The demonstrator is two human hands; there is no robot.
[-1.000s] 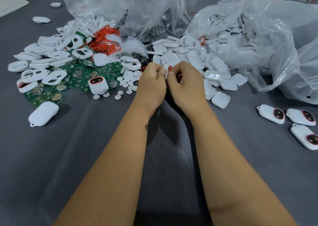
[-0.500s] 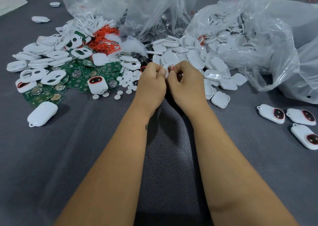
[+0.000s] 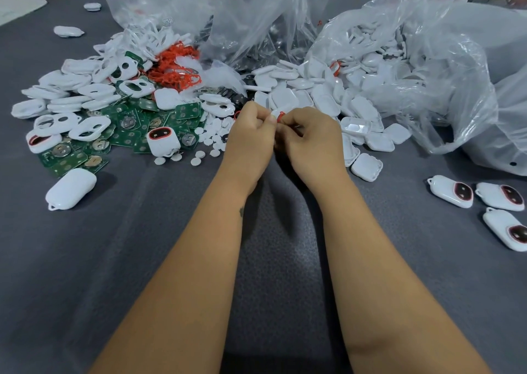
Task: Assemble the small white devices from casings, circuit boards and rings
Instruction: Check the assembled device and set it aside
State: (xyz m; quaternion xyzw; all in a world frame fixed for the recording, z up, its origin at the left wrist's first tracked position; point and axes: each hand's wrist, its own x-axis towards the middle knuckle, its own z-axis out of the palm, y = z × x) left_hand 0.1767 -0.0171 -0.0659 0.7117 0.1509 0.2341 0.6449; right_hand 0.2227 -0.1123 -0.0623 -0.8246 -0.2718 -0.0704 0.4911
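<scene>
Both hands pinched one white casing (image 3: pixel 277 113) with its red ring (image 3: pixel 281 115): left hand (image 3: pixel 251 134), right hand (image 3: pixel 310 137), above the grey cloth (image 3: pixel 142 259). Versus a second earlier, grip unchanged, casing more exposed; ring seating judged under way. Green boards (image 3: pixel 125 137) left; three finished devices (image 3: pixel 452 191) right
</scene>
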